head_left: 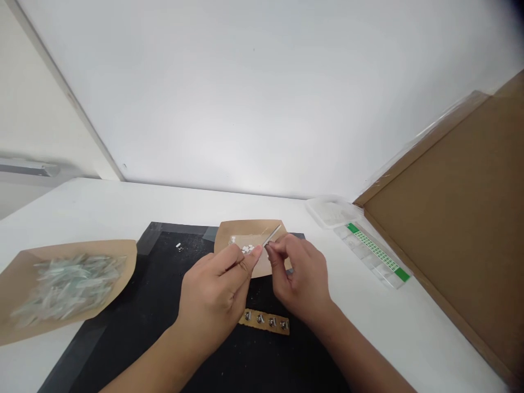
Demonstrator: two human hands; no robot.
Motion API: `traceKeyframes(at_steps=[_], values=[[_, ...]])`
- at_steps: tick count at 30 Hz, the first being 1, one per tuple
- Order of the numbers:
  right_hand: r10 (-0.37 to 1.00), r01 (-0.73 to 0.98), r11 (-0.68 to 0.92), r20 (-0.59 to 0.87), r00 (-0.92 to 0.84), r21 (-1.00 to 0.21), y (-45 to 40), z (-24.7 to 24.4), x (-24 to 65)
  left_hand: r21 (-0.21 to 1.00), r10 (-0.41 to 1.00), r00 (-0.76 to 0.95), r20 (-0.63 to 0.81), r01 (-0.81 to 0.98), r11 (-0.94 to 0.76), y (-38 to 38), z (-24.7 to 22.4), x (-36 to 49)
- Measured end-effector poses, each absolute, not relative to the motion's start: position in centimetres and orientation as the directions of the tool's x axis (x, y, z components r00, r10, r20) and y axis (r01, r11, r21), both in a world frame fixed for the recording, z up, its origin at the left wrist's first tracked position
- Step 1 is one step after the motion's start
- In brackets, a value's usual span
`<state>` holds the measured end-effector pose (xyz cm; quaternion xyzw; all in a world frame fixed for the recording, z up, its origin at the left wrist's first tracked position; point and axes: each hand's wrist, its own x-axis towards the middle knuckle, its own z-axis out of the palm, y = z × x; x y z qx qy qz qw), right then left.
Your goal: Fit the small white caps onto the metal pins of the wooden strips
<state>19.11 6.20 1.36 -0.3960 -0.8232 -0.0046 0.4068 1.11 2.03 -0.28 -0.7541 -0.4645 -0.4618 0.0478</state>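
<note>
My left hand is closed in a pinch around the lower end of a thin, pale, narrow strip, which tilts up to the right. My right hand is closed too, thumb and forefinger pressed together beside the strip. Something small and dark shows at those fingertips; its kind is too small to tell. Beneath both hands lies a brown paper tray with small white pieces in it. Nearer me, a brown strip with several shiny metal pieces rests on the black mat.
At the left, another brown paper tray holds a heap of clear, greenish strips. On the right are a clear plastic container and a clear compartment box with a green label. A cardboard panel borders the right side; a white wall stands behind.
</note>
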Motion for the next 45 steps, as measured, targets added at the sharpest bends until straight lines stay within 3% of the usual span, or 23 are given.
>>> traceKeyframes(at_steps=[30, 37, 45], values=[[0.672, 0.62, 0.691, 0.647, -0.36, -0.372, 6.2, 1.5, 18.7, 0.482, 0.723, 0.11, 0.682, 0.676, -0.557, 2.3, -0.5, 1.1], [0.709, 0.526, 0.674, 0.654, -0.263, -0.519, 6.3, 1.3, 19.4, 0.532, 0.713, -0.056, 0.699, 0.708, -0.465, 2.6, -0.8, 1.1], [0.6, 0.512, 0.745, 0.766, -0.231, -0.429, 5.1, 1.2, 20.0, 0.553, 0.765, -0.031, 0.643, 0.711, -0.435, 3.3, -1.3, 0.5]])
